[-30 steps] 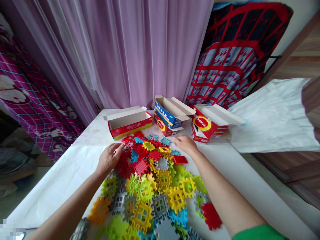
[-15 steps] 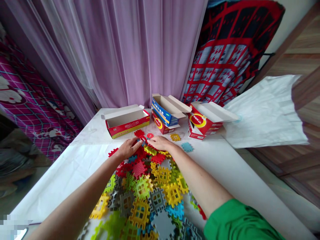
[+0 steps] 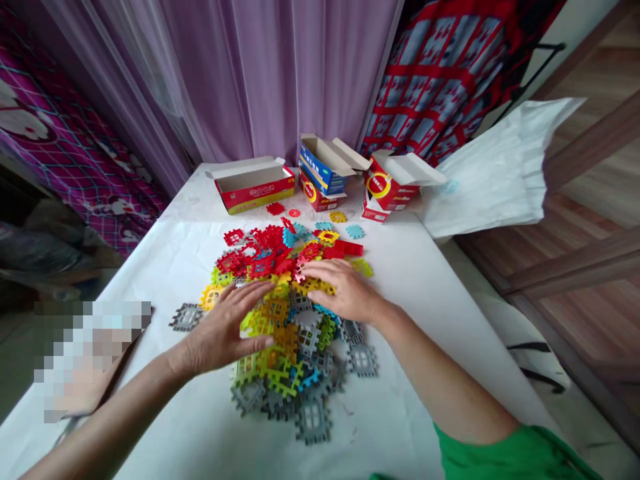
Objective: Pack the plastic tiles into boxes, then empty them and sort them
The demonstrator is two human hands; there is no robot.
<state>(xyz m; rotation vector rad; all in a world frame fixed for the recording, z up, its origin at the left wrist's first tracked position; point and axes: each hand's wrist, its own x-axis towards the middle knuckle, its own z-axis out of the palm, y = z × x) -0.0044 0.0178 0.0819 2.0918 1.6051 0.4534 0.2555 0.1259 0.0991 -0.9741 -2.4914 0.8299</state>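
A heap of interlocking plastic building tiles (image 3: 286, 339) in yellow, lime, grey and blue spreads across the white table. Red tiles (image 3: 270, 241) cluster at its far end. My left hand (image 3: 225, 330) hovers over the heap's left side, fingers stretched and thumb apart, gripping nothing. On the opposite side, my right hand (image 3: 345, 288) lies over the tiles with its fingers extended toward the middle. Its fingertips are close to a pinkish-red tile (image 3: 300, 269); whether they touch it I cannot tell. A grey window tile (image 3: 313, 420) sits at the near edge.
At the back stand an open red box (image 3: 257, 190), a blue box (image 3: 320, 170) stacked on a red one, and another open red box (image 3: 390, 187). A white bag (image 3: 490, 173) hangs over the right edge. A pixelated flat object (image 3: 95, 360) lies at left.
Both hands have drawn back from the red tiles at the far end to the middle of the heap and moved apart. The camera view has shifted, showing more of the near table.
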